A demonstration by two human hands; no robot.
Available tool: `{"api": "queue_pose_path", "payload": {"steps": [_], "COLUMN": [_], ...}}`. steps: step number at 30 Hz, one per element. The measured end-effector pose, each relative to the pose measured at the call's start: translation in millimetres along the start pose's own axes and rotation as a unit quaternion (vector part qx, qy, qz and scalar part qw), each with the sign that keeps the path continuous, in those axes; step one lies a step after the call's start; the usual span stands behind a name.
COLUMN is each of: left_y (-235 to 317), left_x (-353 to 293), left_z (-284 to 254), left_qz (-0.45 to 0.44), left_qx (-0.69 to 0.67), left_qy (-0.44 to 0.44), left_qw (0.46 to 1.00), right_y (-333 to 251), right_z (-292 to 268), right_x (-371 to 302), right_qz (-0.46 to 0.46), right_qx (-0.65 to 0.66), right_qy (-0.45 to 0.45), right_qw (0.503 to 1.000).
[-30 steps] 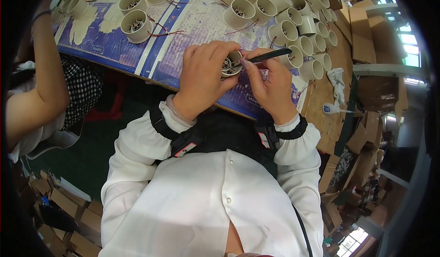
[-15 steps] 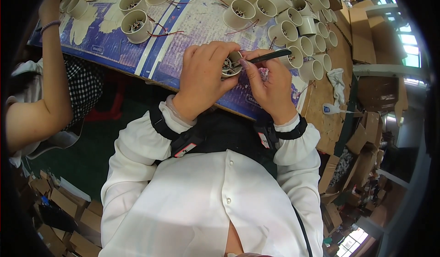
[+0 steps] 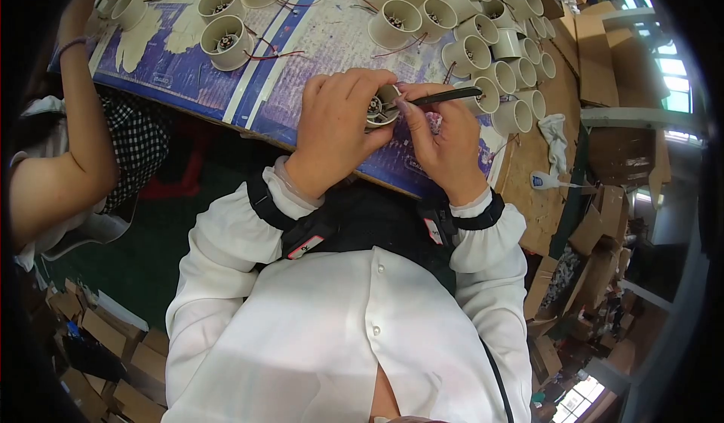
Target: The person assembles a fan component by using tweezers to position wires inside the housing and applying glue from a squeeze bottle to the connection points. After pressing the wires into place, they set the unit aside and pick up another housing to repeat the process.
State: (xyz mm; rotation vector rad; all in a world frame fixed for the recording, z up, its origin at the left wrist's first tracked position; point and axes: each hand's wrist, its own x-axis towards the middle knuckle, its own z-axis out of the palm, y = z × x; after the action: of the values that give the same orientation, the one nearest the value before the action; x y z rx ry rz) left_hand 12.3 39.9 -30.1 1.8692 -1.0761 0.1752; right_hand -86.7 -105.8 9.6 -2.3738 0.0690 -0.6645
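While my L hand [image 3: 339, 121] grips a cup [image 3: 387, 96] over the desk's near side [image 3: 539, 206], hiding part of its rim, my R hand [image 3: 445, 136] pinches a slim black tool [image 3: 449, 95] w/ tip at the cup's mouth. Other cups [image 3: 396, 36] crowd far R, few far L; crumpled cloth [image 3: 554, 140] R. Cups round, cream, smooth; desk cover [image 3: 320, 49] scuffed, blue-purple.

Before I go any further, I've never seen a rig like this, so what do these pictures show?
There's no robot here: a person works bare-handed. The view comes from a wide fisheye camera worn on the head, looking down, so edges bend. The left hand holds a pale cup with a round part inside; the right hand holds a slim dark tool angled into it. More pale cups, some with wires, sit on the table. Another person's arm shows at left.
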Motion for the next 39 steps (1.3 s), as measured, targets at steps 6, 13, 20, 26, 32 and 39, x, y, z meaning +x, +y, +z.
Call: {"api": "queue_pose_path", "payload": {"steps": [6,13,20,26,32,39], "left_y": [-0.5,-0.5,-0.3,0.6,0.1,0.1], "left_x": [0.4,-0.3,-0.5,-0.6,-0.2,-0.8], "left_z": [-0.3,-0.4,0.3,-1.6,-1.1,-1.4], "left_qz": [-0.002,-0.002,0.007,0.002,0.003,0.002], "left_qx": [0.0,0.005,0.004,0.007,0.004,0.009], "left_qy": [-0.004,-0.002,0.006,0.0,0.0,0.0], "left_qw": [1.0,1.0,1.0,1.0,1.0,1.0], "right_y": [0.8,-1.8,-1.1,-0.1,-0.3,-0.5], "right_z": [1.7,3.2,2.7,2.8,0.2,0.5], "right_x": [0.2,0.5,-0.6,1.0,1.0,1.8], "right_qz": [-0.022,-0.048,-0.02,-0.056,-0.028,-0.07], "right_qx": [-0.023,-0.039,-0.004,-0.043,-0.022,-0.048], "right_qy": [0.005,0.014,0.017,0.008,-0.005,-0.01], "right_qw": [0.999,0.998,1.0,0.997,0.999,0.996]}}
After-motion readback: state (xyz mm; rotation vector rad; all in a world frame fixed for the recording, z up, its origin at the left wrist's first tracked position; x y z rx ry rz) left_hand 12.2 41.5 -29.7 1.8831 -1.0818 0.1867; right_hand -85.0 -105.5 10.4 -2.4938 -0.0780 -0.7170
